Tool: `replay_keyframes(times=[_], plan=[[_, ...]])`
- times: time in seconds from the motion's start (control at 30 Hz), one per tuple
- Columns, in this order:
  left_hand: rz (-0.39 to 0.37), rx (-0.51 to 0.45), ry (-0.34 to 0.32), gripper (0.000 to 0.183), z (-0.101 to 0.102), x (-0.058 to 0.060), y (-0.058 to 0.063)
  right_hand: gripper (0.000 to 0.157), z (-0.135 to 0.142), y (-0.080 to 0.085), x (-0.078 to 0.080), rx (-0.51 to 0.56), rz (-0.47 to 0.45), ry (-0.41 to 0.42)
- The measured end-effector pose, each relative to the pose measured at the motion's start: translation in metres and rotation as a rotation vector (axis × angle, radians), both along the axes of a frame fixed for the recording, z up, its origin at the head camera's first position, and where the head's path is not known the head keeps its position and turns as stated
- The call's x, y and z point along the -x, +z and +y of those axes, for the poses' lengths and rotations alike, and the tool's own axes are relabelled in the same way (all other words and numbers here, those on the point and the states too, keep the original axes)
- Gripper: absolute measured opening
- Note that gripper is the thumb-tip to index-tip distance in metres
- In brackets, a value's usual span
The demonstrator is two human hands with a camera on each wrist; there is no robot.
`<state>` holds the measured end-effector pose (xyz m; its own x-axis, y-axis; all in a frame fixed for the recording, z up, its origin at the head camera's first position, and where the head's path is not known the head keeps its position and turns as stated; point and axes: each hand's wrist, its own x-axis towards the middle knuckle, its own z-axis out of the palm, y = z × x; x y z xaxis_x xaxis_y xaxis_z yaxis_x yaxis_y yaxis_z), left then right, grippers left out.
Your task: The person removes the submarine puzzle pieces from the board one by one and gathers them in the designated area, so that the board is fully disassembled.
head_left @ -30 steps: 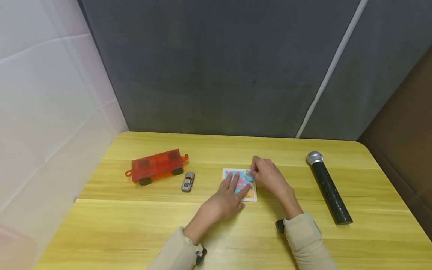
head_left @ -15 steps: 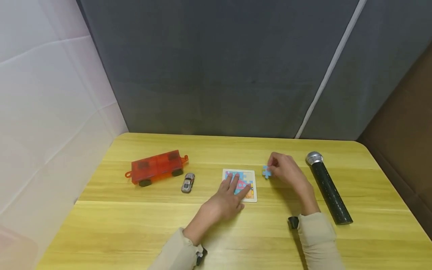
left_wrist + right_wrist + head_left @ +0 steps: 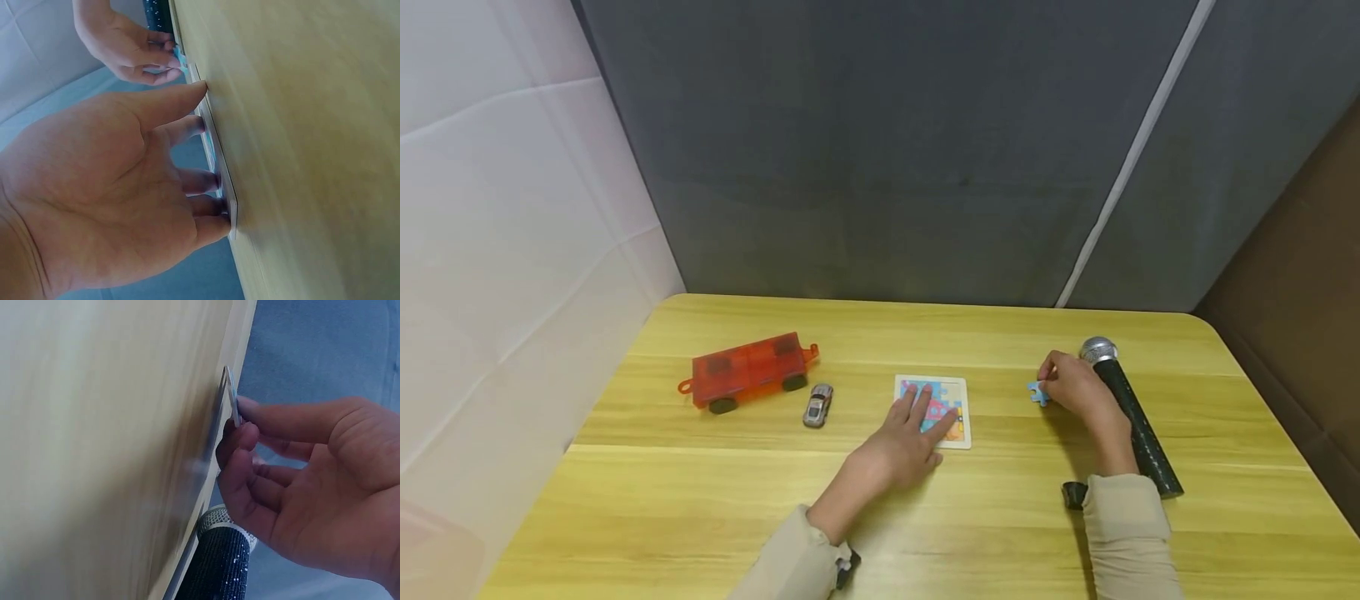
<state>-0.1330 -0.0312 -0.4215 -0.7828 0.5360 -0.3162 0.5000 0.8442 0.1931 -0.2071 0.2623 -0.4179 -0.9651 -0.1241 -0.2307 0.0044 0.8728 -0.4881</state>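
Observation:
A small square jigsaw puzzle [image 3: 964, 417] in a white frame lies on the table, with a bare gap at its upper right. My left hand [image 3: 904, 446] rests on it with fingers spread, pressing it down and covering part of the picture. Well to the right of the frame, my right hand [image 3: 1078, 392] pinches a light blue puzzle piece [image 3: 1037, 393] between thumb and fingers. In the right wrist view this piece [image 3: 232, 394] is seen edge-on, tilted, close over the tabletop.
A black microphone [image 3: 1138, 425] with a silver head lies just right of my right hand. On the left are a translucent red toy wagon [image 3: 748, 371] and a small silver toy car [image 3: 817, 406]. A dark grey partition [image 3: 865, 167] stands behind the table [image 3: 662, 500].
My right hand has lifted the blue piece out of the puzzle's upper right and carried it rightward, close to the microphone. My left hand has stayed in place on the puzzle.

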Motion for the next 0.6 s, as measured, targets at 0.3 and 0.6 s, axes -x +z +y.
replay_keyframes(times=[0.3, 0.6], plan=[[-0.004, -0.003, 0.003, 0.063, 0.001, 0.000, 0.003, 0.007, -0.006, -0.002, -0.001, 0.009, 0.011, -0.008], [-0.029, -0.020, 0.029, 0.063, 0.001, -0.001, 0.006, 0.009, -0.014, 0.002, 0.002, -0.093, 0.004, -0.057]])
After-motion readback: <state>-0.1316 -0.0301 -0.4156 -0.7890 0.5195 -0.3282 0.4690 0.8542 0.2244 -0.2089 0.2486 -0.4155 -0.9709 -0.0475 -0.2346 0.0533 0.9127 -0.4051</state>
